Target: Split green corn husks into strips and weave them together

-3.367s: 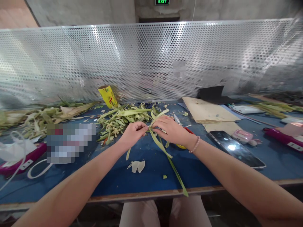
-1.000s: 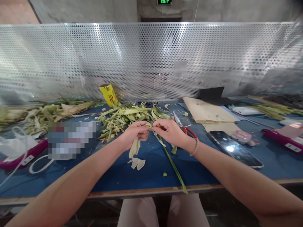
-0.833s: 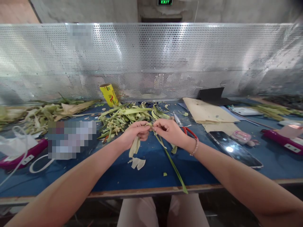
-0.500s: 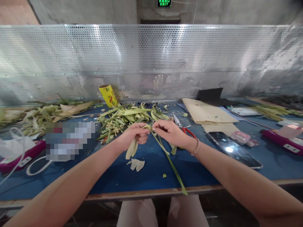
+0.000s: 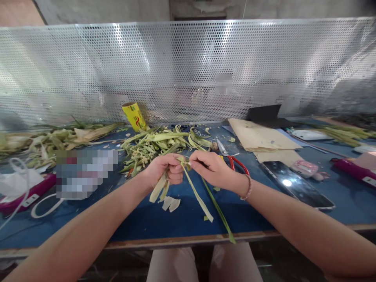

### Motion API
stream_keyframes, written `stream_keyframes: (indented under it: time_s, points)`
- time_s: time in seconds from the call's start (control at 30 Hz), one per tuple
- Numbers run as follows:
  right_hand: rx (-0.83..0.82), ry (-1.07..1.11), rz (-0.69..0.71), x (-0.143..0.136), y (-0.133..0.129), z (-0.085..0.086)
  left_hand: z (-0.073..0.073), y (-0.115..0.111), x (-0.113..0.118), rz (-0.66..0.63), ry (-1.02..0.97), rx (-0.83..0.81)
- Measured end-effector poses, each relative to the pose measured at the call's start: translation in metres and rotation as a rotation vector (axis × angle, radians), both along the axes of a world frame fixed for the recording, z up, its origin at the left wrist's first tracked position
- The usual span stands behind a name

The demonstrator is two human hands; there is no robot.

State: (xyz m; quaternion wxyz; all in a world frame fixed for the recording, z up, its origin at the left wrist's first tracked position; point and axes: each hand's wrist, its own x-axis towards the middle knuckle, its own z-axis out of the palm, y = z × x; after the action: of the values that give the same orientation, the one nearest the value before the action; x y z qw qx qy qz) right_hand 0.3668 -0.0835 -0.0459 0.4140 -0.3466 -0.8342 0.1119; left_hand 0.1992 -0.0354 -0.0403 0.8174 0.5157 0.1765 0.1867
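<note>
My left hand (image 5: 168, 168) is closed in a fist around pale corn husk strips, whose ends (image 5: 158, 190) hang out below it. Close by on the right, my right hand (image 5: 212, 166) pinches at the top of the same bunch with thumb and forefinger; the exact grip is partly hidden. A narrow pale husk strip (image 5: 198, 194) slants down between the hands. Below the right hand, a long green strip (image 5: 220, 213) runs to the table edge. Scissors with red handles (image 5: 241, 164) lie behind the right wrist. Torn pale husk scraps (image 5: 171, 203) rest below the left hand.
A pile of green husk pieces (image 5: 158, 141) lies behind the hands, with a yellow tube (image 5: 134, 116) beside it. More husks (image 5: 55, 143) are at left. A phone (image 5: 296, 184), pink case (image 5: 305, 167) and brown paper (image 5: 261, 135) lie right. A perforated metal screen (image 5: 188, 58) closes the back.
The narrow pale strip has come away from the green one and now hangs separately, nearer the left hand. My right hand has shifted slightly right. The view has tilted down a little.
</note>
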Motion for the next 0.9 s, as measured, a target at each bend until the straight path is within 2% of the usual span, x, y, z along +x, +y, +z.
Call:
stream_keyframes:
  time_s: [0.33,0.4,0.57,0.67,0.9]
  points:
    - [-0.011,0.001,-0.013,-0.001,-0.001,0.0,0.003,-0.005,0.001,0.01,-0.046,0.026]
    - [-0.021,0.019,-0.055,-0.001,0.002,-0.002,0.002,-0.006,0.003,0.094,-0.055,0.07]
    - [-0.043,0.028,-0.149,0.0,0.013,-0.009,-0.006,-0.001,0.009,0.411,0.03,0.283]
    - [-0.084,0.003,-0.203,0.003,0.019,-0.012,-0.01,0.005,0.009,0.496,0.112,0.39]
    - [-0.111,-0.092,-0.242,0.012,0.027,-0.009,-0.007,0.009,0.004,0.726,0.38,0.859]
